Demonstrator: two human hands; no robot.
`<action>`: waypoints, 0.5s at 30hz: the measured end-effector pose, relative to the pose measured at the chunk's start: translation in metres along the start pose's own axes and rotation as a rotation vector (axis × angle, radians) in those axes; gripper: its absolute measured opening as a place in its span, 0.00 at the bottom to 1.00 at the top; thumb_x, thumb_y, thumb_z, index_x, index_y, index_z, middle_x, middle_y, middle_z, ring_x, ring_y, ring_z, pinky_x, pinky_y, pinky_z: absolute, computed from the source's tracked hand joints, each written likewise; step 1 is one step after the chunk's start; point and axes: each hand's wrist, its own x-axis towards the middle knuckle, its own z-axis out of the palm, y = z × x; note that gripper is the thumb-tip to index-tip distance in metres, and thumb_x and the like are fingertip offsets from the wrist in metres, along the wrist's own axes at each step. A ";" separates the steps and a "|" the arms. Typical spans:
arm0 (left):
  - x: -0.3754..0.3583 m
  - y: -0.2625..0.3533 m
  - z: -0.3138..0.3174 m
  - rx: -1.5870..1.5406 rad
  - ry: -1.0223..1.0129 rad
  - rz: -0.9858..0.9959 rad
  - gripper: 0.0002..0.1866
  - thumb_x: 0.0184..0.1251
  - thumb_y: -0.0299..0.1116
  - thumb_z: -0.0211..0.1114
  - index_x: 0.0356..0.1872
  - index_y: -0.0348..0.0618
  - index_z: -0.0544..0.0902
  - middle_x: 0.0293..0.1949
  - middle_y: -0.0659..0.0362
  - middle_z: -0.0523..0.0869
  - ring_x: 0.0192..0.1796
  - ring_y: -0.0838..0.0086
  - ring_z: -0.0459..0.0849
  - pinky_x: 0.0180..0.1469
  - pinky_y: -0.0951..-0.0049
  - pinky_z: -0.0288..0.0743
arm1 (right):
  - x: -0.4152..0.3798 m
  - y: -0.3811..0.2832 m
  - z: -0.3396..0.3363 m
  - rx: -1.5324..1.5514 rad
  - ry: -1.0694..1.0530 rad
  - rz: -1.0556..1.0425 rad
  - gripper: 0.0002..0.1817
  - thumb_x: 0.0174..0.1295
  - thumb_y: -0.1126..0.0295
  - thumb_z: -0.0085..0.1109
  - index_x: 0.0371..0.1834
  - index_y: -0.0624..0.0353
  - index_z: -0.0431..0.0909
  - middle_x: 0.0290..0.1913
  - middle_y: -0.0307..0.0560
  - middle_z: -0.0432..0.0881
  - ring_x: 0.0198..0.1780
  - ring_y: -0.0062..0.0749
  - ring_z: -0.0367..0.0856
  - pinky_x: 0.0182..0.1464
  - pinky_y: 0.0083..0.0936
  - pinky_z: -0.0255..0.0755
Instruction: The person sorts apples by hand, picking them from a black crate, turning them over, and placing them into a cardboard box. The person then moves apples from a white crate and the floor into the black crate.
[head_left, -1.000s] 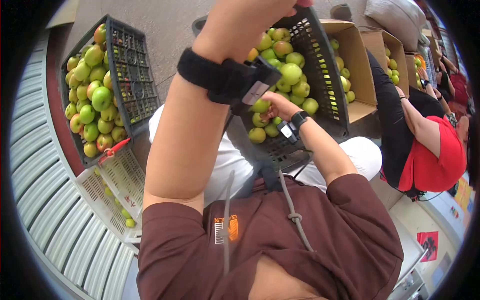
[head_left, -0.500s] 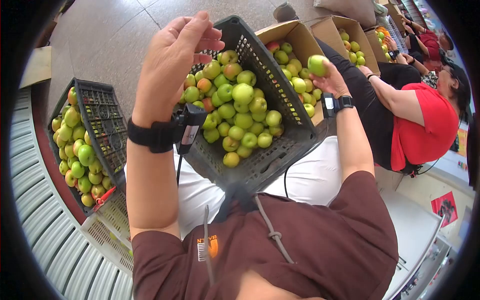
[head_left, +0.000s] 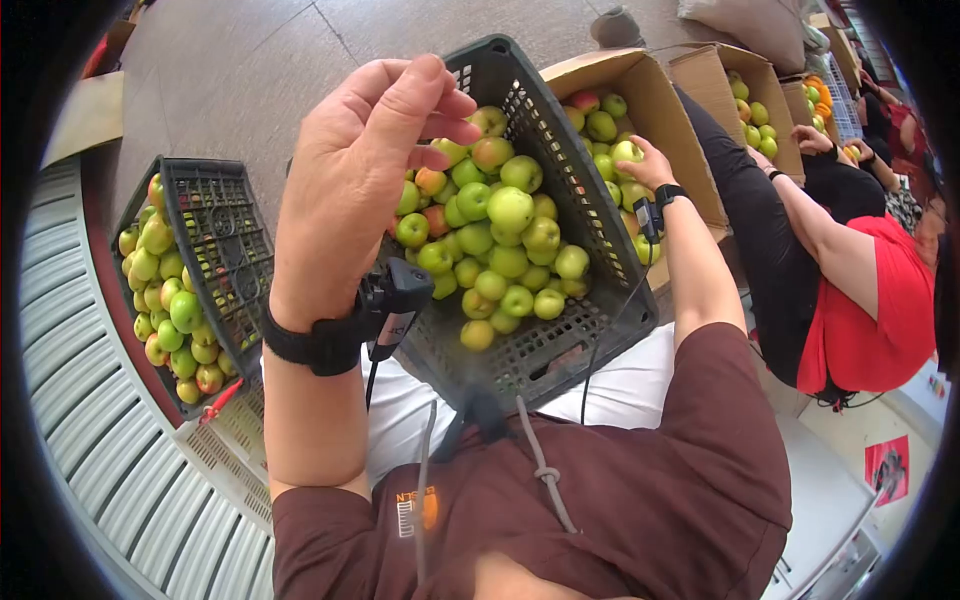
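My right hand (head_left: 652,168) has its fingers round a green apple (head_left: 626,154), over the cardboard box (head_left: 665,115) of apples at the right. My left hand (head_left: 385,130) is raised above the left side of the black crate (head_left: 590,180), its fingers loosely curled and apart with nothing visible in them. Many green and reddish apples (head_left: 510,210) are heaped in this crate. Both wrists wear black straps with small devices.
A second black crate of apples (head_left: 222,225) stands at the left beside grey slats (head_left: 90,350). Further right are another cardboard box (head_left: 705,90) with apples and a person in red (head_left: 865,310). A white perforated crate (head_left: 215,455) is at lower left.
My right hand has gone with the apple from above the box's edge down to the apples in it. My left hand stays raised, and the whole view has shifted slightly.
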 end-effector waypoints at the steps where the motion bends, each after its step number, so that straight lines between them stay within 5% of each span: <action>1: 0.001 0.001 0.000 0.007 0.004 -0.002 0.17 0.70 0.42 0.49 0.42 0.36 0.75 0.37 0.55 0.81 0.39 0.75 0.80 0.40 0.79 0.73 | 0.006 0.001 0.004 0.010 -0.007 0.015 0.37 0.43 0.56 0.67 0.60 0.51 0.67 0.50 0.54 0.78 0.52 0.40 0.76 0.55 0.30 0.67; 6: 0.001 0.000 0.003 0.022 -0.001 0.000 0.17 0.70 0.42 0.49 0.41 0.36 0.75 0.37 0.56 0.81 0.39 0.75 0.80 0.40 0.79 0.73 | 0.027 -0.005 0.015 -0.068 -0.029 0.010 0.31 0.51 0.61 0.62 0.60 0.51 0.67 0.48 0.56 0.78 0.52 0.43 0.75 0.54 0.34 0.67; 11: 0.001 0.001 0.005 0.010 -0.013 -0.009 0.16 0.69 0.41 0.50 0.41 0.37 0.75 0.36 0.57 0.81 0.39 0.76 0.80 0.39 0.80 0.72 | 0.045 0.003 0.030 -0.057 -0.174 -0.040 0.37 0.50 0.74 0.53 0.67 0.47 0.56 0.60 0.57 0.65 0.64 0.46 0.60 0.64 0.29 0.57; 15: -0.001 0.002 0.003 0.002 0.006 -0.005 0.15 0.69 0.41 0.51 0.39 0.38 0.76 0.36 0.58 0.81 0.38 0.77 0.80 0.38 0.81 0.72 | 0.034 -0.012 0.016 -0.199 -0.184 -0.146 0.35 0.50 0.75 0.50 0.66 0.47 0.59 0.49 0.53 0.74 0.47 0.36 0.73 0.49 0.26 0.69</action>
